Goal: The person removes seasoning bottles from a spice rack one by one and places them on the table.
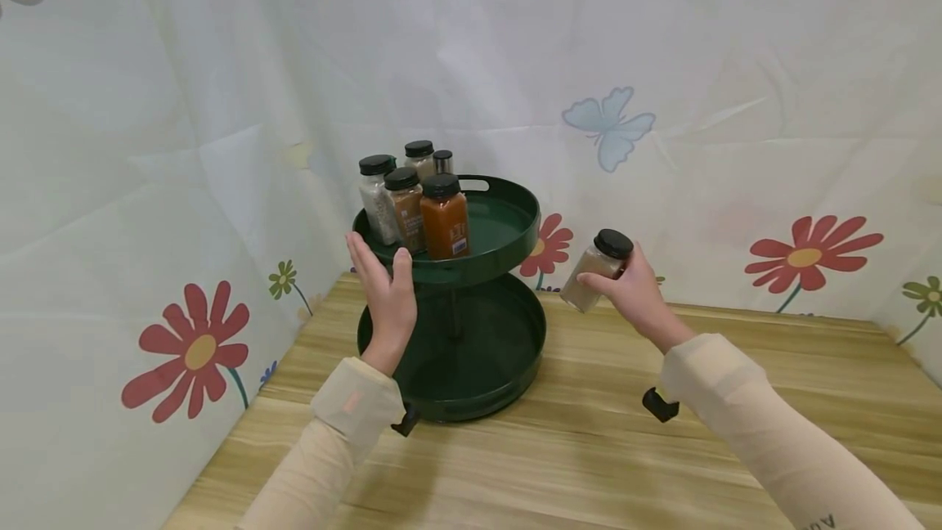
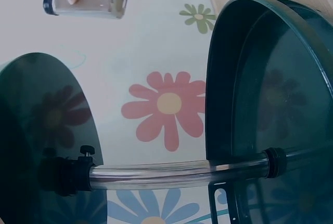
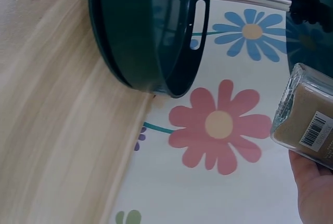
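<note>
My right hand [image 1: 639, 294] grips a clear spice jar [image 1: 587, 278] of beige powder with a black lid. It is tilted in the air to the right of a dark green two-tier round rack, its barcode label [image 3: 316, 131] visible in the right wrist view. My left hand [image 1: 390, 305] has straight fingers at the left front of the upper tray [image 1: 493, 258]; whether they touch its rim I cannot tell. On that tray stand an orange-red spice jar [image 1: 445, 226], a brown one [image 1: 409, 219], a white one [image 1: 378, 204] and others behind.
The lower tray [image 1: 478, 362] hangs below the upper one on a metal post [image 2: 156, 176]. A wooden table [image 1: 559, 464] carries the rack. Behind and to the left is a white curtain [image 1: 699, 47] printed with flowers and a butterfly.
</note>
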`<move>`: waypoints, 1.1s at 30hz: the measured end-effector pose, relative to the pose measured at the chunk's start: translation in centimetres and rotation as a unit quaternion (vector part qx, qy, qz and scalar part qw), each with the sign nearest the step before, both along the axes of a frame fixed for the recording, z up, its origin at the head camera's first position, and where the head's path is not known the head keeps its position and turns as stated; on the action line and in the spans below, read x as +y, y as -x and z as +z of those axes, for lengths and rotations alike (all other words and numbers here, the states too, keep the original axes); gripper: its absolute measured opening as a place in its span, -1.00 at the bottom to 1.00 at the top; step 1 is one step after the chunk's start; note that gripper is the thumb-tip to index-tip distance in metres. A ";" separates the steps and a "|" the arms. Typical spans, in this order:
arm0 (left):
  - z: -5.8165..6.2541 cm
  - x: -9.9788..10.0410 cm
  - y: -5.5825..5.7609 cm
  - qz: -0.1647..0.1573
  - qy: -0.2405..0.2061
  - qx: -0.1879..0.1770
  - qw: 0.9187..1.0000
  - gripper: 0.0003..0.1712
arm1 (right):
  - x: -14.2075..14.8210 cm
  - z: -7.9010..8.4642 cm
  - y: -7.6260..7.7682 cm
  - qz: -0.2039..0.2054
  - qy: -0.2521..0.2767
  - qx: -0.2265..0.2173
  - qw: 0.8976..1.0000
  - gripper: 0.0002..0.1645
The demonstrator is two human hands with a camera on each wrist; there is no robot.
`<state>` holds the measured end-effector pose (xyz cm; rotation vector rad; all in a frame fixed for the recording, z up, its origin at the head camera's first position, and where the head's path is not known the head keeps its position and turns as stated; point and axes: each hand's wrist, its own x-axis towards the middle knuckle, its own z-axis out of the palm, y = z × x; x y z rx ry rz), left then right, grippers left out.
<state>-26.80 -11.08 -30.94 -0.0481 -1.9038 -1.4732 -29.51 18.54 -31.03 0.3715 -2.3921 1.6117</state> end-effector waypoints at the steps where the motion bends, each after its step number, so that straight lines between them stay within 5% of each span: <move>1: 0.0 0.0 0.0 0.000 0.000 0.001 1.000 -0.10 | 0.0 -0.1 0.0 -0.001 -0.002 0.000 1.000 -0.23; 33: 0.1 0.0 -0.1 0.000 0.000 -0.005 1.000 -0.10 | 2.2 -5.4 0.2 -0.005 -0.052 -0.032 0.998 -0.24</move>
